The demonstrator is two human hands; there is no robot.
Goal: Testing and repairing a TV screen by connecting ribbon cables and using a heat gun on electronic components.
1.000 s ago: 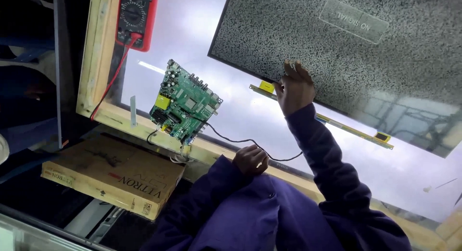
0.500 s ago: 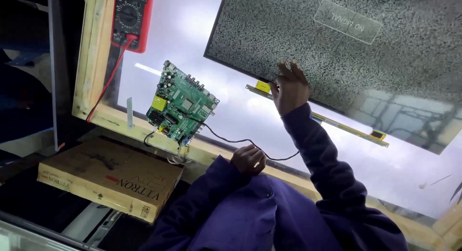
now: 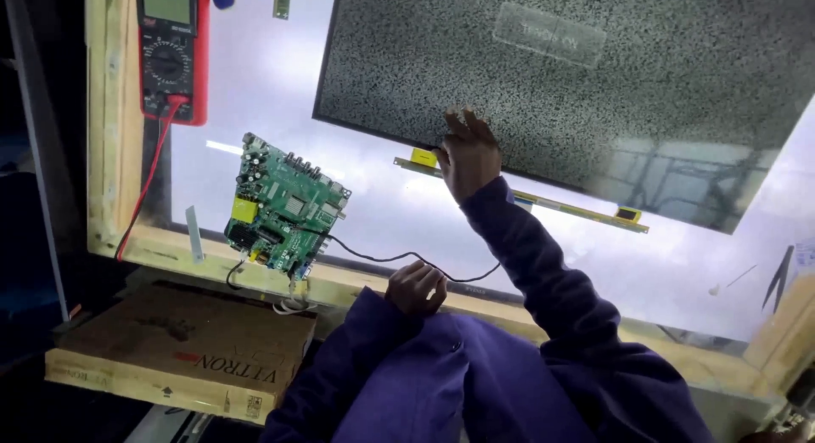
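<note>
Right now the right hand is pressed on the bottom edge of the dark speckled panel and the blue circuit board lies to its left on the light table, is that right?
Not quite: the circuit board is green, not blue. The head view shows it. The rest holds: the right hand rests at the lower edge of the dark speckled panel, and the board lies to its left on the light table.

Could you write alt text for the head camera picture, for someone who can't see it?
A person in a dark blue jacket presses the right hand on the lower edge of a speckled display panel lying on a lit white table. The left hand rests curled at the table's wooden edge by a thin black wire from a green circuit board; a red multimeter lies upper left.
</note>
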